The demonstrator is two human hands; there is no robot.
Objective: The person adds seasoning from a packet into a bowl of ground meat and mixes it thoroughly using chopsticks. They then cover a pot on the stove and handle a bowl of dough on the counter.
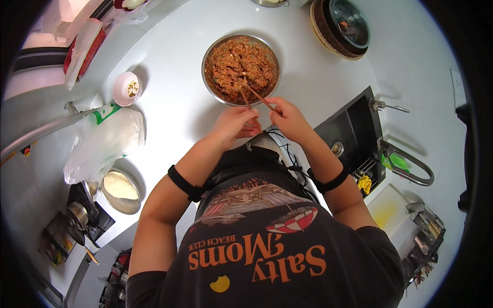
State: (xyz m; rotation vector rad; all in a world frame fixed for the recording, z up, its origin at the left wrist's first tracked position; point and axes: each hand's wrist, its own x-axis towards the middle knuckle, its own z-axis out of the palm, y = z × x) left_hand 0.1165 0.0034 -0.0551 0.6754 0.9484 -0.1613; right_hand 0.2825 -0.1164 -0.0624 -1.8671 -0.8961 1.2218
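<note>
A steel mixing bowl filled with a reddish-brown minced filling flecked with green stands on the white counter before me. My left hand grips one wooden chopstick close to the bowl's near rim. Between the fingers of my right hand is a second wooden chopstick, slanting in from the right. Both tips come close together in the near part of the filling. The chopsticks' upper ends are partly hidden by my fingers.
A pink bowl with scraps, a plastic bag and a bowl of pale dough or flour stand left. The black sink and its faucet lie right. Beyond the sink are stacked baskets under a glass bowl.
</note>
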